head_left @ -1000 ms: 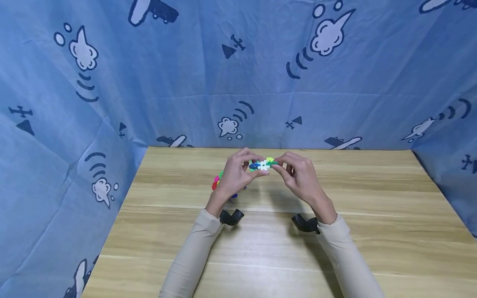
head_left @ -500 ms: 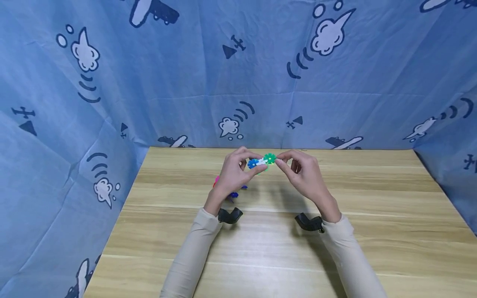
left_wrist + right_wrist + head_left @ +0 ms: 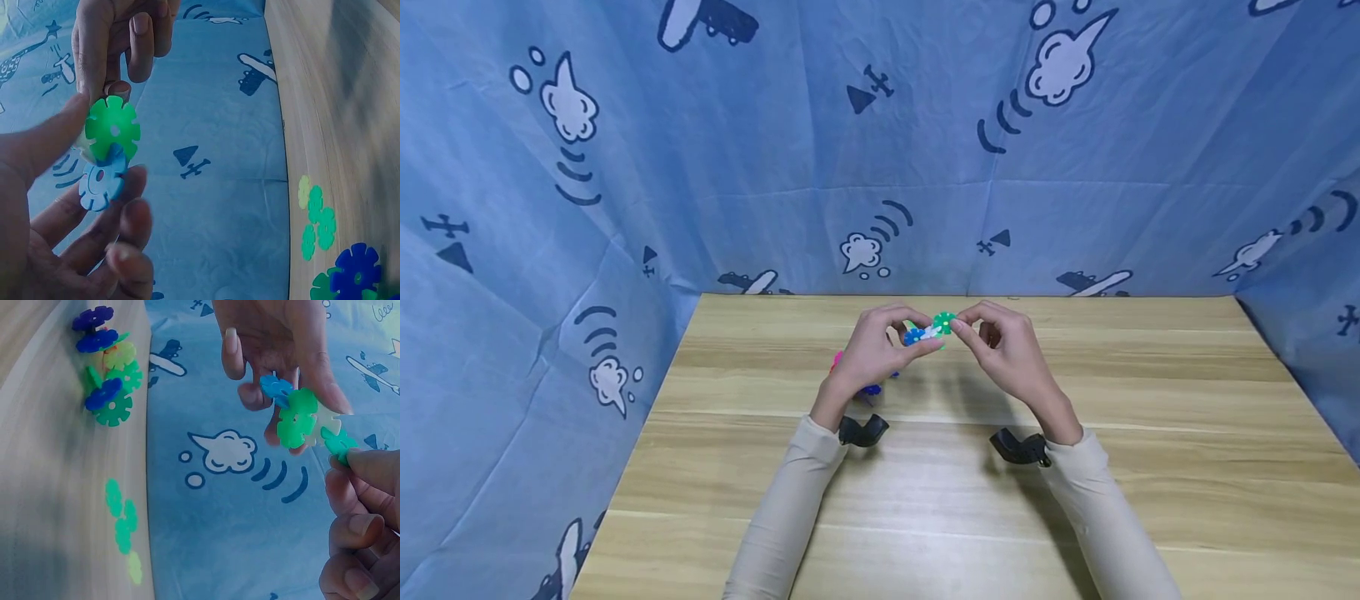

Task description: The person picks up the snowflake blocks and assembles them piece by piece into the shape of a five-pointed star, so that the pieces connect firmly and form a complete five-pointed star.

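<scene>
A blue printed curtain fills the upper half of the head view, above one wood-grain tabletop. Both hands work near the middle: the left hand grips a cluster of notched discs between thumb and fingers; the right hand pinches an end green disc. At the upper left of the right wrist view sits a mixed pile, three dark blue discs visible, its total hidden by overlap. The held cluster shows at least four: one blue, one white, two green. Fitting them together seems the current step; the next move probably calls for steadying one side and seating the slots. Smallest, lower down, are three flat green discs and one yellow disc
</scene>
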A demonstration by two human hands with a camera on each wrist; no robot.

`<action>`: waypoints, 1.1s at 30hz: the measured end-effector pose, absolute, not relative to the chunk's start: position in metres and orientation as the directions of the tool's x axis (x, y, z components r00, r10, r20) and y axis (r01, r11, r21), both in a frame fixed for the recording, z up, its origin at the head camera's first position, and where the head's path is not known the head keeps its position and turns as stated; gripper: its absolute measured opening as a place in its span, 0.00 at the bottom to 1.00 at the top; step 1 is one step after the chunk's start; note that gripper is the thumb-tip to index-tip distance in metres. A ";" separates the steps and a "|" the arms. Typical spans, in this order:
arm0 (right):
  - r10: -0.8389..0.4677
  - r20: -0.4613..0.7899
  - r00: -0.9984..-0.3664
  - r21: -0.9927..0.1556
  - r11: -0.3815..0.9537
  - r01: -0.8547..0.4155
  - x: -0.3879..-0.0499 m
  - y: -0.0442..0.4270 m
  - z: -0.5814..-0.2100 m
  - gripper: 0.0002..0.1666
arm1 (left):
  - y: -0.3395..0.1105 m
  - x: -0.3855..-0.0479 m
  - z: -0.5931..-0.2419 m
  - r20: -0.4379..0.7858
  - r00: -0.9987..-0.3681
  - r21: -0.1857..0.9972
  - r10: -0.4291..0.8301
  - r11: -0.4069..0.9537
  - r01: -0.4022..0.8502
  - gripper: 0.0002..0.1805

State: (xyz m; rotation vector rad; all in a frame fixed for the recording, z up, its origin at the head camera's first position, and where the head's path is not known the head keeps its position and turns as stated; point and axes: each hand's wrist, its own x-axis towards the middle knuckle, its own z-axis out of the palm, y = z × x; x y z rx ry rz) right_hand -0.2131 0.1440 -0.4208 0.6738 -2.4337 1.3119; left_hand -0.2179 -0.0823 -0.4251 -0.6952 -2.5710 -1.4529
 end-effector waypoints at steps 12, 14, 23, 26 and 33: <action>-0.272 0.459 -0.846 -0.703 0.472 -0.533 -0.212 0.140 -0.420 0.05 | -0.084 -0.218 -0.423 0.356 -0.874 0.780 0.331 0.410 0.473 0.14; -0.274 0.459 -0.845 -0.702 0.471 -0.534 -0.211 0.139 -0.421 0.05 | -0.084 -0.218 -0.423 0.398 -0.858 0.766 0.325 0.397 0.506 0.12; -0.305 0.468 -0.830 -0.697 0.450 -0.558 -0.208 0.130 -0.424 0.05 | -0.086 -0.217 -0.422 0.431 -0.835 0.757 0.341 0.367 0.540 0.07; -0.305 0.471 -0.828 -0.694 0.451 -0.561 -0.208 0.129 -0.425 0.07 | -0.089 -0.217 -0.421 0.419 -0.844 0.763 0.335 0.373 0.527 0.08; -0.277 0.380 -0.883 -0.727 0.501 -0.470 -0.216 0.127 -0.433 0.09 | -0.103 -0.220 -0.416 0.400 -0.879 0.795 0.259 0.379 0.473 0.09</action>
